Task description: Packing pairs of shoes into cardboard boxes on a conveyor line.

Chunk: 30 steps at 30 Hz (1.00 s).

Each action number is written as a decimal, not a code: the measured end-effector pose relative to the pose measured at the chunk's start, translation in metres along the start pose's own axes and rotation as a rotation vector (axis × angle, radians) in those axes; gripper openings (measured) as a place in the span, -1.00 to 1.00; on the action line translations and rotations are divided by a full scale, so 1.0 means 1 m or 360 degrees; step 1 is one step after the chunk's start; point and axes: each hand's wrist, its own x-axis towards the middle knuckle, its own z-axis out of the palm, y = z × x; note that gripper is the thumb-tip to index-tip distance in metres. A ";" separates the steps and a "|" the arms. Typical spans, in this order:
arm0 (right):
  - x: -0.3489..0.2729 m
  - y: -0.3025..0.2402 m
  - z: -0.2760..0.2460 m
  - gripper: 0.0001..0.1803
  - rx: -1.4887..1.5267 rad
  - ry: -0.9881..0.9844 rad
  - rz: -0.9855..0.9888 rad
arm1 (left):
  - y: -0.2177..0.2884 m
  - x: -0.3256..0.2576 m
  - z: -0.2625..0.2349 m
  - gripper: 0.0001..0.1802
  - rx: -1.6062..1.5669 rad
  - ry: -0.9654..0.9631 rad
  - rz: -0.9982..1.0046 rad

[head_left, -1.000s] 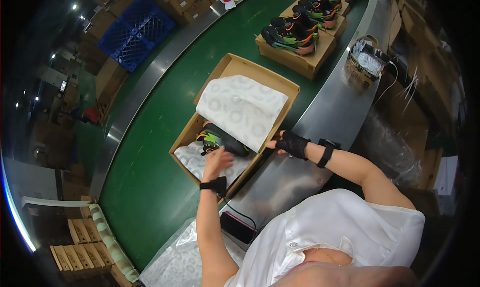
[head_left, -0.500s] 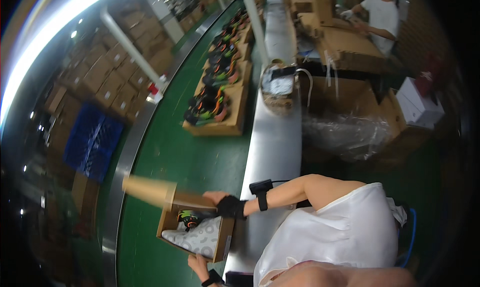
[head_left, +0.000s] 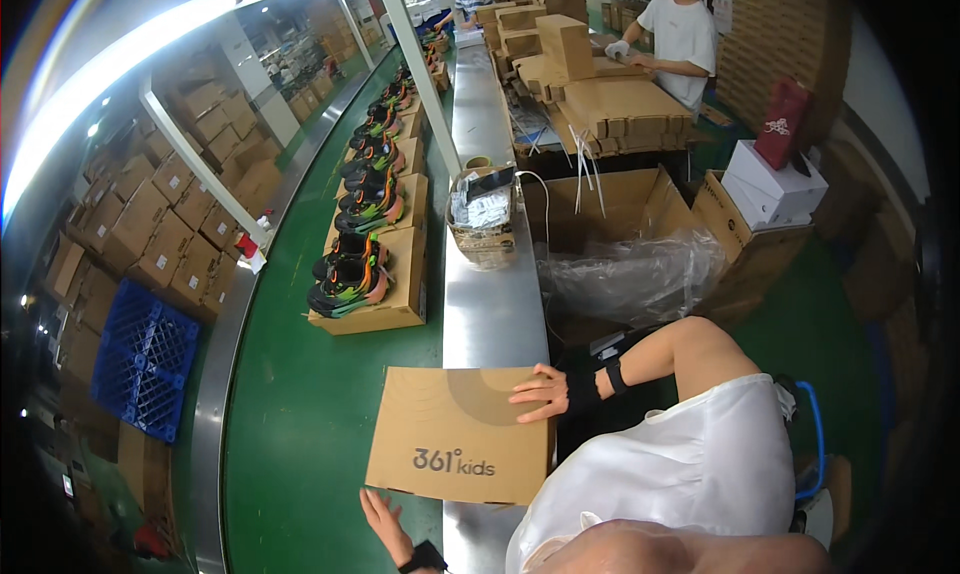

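A closed brown cardboard shoebox, dark print on its lid, lies before me across the green conveyor belt's edge and the steel ledge. My right hand rests flat on the lid near its far right corner, fingers spread. Beside the box's near left corner is my left hand, its fingers stretched out; whether they touch the cardboard I cannot tell. The lid hides whatever is inside. Black wrist straps show on both arms.
Farther up the green belt stand boxes topped with black, orange and green sneakers. A basket with a phone sits on the steel ledge. At right are a large carton with plastic film and a co-worker by stacked cardboard.
The shoebox lid, earlier open with a sneaker and patterned paper showing, is now shut. The box has come nearer, onto the steel ledge. My right hand has moved onto the lid.
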 end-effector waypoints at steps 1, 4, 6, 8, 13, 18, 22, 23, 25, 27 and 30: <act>-0.006 0.003 -0.007 -0.61 0.0015 0.0025 -0.0001 | -0.008 0.019 0.012 -0.53 -0.0189 -0.0120 0.0074; -0.015 0.014 -0.014 -0.64 -0.0051 0.0053 0.0002 | -0.015 0.039 0.043 -0.56 -0.0306 -0.0277 0.0063; -0.025 0.030 -0.007 -0.66 -0.0090 0.0180 -0.0008 | -0.021 0.044 0.061 -0.59 -0.0244 -0.0271 0.0041; -0.031 0.040 0.000 -0.68 -0.0121 0.0309 -0.0016 | -0.024 0.035 0.068 -0.59 -0.0281 -0.0187 -0.0013; -0.022 0.052 0.014 -0.73 -0.0219 0.0575 -0.0066 | -0.014 0.029 0.077 -0.60 -0.0335 0.0013 -0.0117; -0.027 0.058 0.020 -0.68 -0.0170 0.0511 -0.0015 | -0.037 0.023 0.074 -0.42 -0.0460 -0.0200 -0.0252; -0.029 0.066 0.032 -0.66 -0.0015 0.0565 0.0007 | -0.041 -0.037 0.120 -0.40 -0.0792 -0.0220 -0.0417; -0.031 0.067 0.037 -0.65 -0.0001 0.0586 -0.0012 | -0.037 -0.050 0.135 -0.40 -0.0789 -0.0228 -0.0410; -0.033 0.073 0.042 -0.63 0.0022 0.0629 -0.0005 | -0.028 -0.070 0.160 -0.41 -0.0780 -0.0219 -0.0398; -0.031 0.079 0.042 -0.63 0.0142 0.0644 -0.0069 | -0.024 -0.086 0.173 -0.41 -0.0773 -0.0191 -0.0381; -0.031 0.097 0.044 -0.65 0.0197 0.0668 -0.0110 | -0.017 -0.090 0.188 -0.41 -0.0772 -0.0152 -0.0332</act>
